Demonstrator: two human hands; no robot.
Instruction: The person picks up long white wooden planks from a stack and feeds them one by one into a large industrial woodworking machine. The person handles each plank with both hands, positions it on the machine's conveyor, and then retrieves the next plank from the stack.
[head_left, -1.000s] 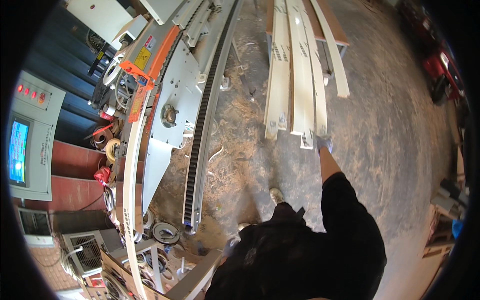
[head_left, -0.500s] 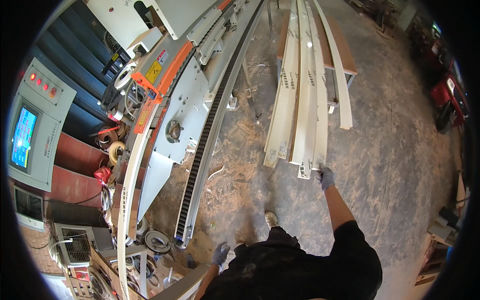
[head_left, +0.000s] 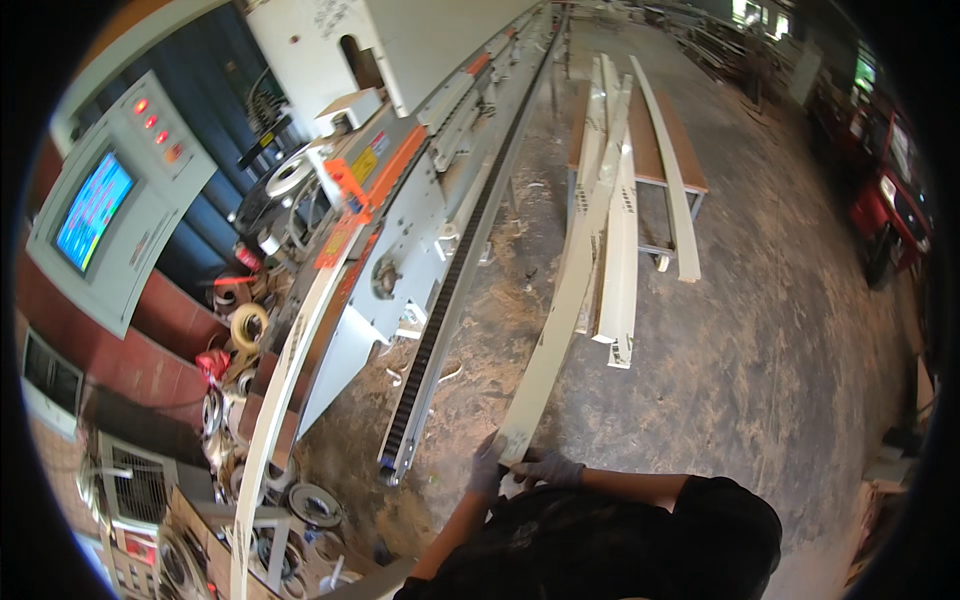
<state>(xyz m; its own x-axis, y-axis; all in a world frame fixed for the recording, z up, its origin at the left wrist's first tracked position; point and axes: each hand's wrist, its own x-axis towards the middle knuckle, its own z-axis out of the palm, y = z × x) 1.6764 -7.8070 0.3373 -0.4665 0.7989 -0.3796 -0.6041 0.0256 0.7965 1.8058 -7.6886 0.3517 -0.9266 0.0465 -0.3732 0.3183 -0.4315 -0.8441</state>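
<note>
One pale strip (head_left: 562, 335), near end held between left hand (head_left: 486, 470), right hand (head_left: 553, 468).

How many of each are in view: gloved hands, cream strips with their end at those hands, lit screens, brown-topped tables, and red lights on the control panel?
Gloved hands: 2 (left hand, right hand)
Cream strip at the hands: 1
Lit screen: 1
Brown-topped table: 1
Red lights: 3
Total: 8

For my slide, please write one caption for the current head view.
Gloved left hand and right hand hold one end of a long cream board, right of a black conveyor track.
</note>
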